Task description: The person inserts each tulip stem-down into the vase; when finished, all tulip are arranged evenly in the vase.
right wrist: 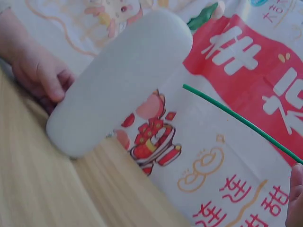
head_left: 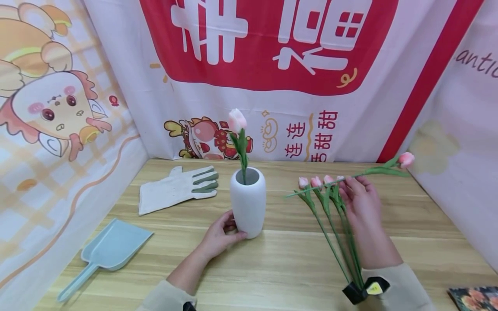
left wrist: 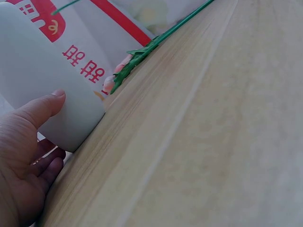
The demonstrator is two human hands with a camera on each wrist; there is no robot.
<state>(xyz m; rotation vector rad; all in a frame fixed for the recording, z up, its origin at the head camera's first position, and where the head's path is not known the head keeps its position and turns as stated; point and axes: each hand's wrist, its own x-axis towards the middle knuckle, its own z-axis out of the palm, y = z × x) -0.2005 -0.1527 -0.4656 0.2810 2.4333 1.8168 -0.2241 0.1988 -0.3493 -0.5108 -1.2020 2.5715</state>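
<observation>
The left grip (head_left: 221, 235) holds the upright vase (head_left: 249, 211) near its base; one tulip (head_left: 237, 121) stands inside. The right grip (head_left: 362, 201) pinches another tulip (head_left: 406, 160) above the desk (head_left: 292, 268).

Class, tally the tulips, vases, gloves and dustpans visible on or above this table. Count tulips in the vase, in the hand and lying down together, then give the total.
Tulips: 6
Vase: 1
Glove: 1
Dustpan: 1
Total: 9
</observation>
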